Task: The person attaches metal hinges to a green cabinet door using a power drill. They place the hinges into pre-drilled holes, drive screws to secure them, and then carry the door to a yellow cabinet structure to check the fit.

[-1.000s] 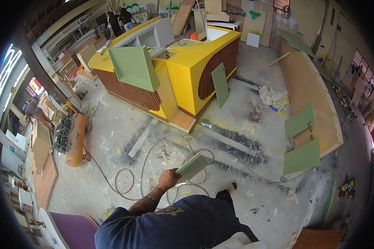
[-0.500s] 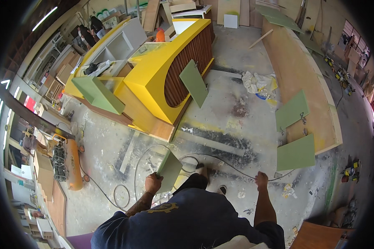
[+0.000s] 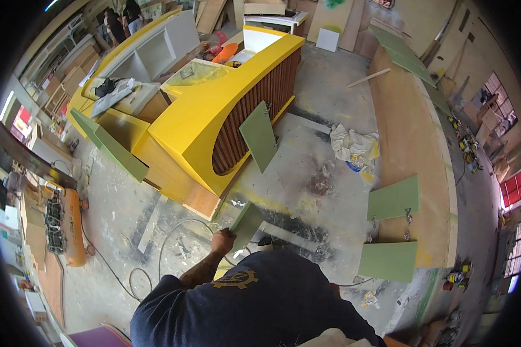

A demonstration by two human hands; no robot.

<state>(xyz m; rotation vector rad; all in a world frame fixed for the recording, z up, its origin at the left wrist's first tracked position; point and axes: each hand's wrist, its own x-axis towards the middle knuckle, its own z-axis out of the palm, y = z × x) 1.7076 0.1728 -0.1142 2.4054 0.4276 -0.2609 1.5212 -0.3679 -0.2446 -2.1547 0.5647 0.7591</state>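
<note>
My left hand [image 3: 222, 240] is closed around the edge of a small green panel [image 3: 247, 223], held upright in front of me over the floor. My right hand is mostly covered by my torso; only a sliver of skin shows beside the dark shirt, and its fingers cannot be seen. Ahead stands a yellow counter [image 3: 179, 136] with a slatted brown wood front [image 3: 252, 113]. Another green panel [image 3: 259, 137] with metal hinges leans against that front. On the right, two green doors [image 3: 393, 198] with hinges lie at the near end of a long wooden panel [image 3: 408, 136].
An orange air compressor [image 3: 73, 228] stands at left, its dark hose [image 3: 159, 243] looping over the paint-stained floor. A crumpled cloth [image 3: 355, 146] lies between the counter and long panel. Power tools [image 3: 458, 276] are on the far right. Two people [image 3: 121, 24] stand at the back left.
I have leaned forward and my view has shifted. The green panel in my left hand has moved up toward the counter. My right hand has gone from open sight to behind my torso.
</note>
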